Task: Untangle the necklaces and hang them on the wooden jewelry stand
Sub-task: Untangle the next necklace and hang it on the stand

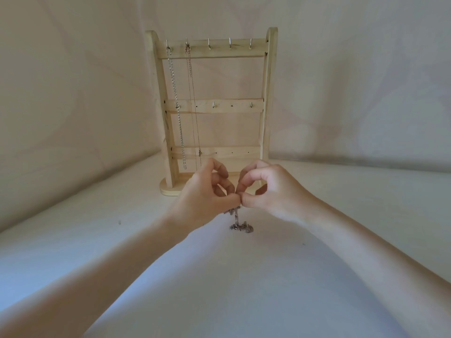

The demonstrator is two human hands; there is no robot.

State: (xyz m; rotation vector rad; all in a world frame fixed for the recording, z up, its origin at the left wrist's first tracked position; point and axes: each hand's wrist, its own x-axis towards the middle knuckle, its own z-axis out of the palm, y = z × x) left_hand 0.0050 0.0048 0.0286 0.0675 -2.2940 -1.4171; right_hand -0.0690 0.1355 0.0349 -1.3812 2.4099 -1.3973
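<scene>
Both hands — left hand (206, 191), right hand (266, 189) — pinch tangled chain (240, 224).

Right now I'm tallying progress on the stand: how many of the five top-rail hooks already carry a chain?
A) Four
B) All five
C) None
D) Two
D: on the wooden jewelry stand, a silver chain hangs from the leftmost top hook and a thin chain from the second; the other three top hooks are bare, while both hands pinch the tangled necklace.
</scene>
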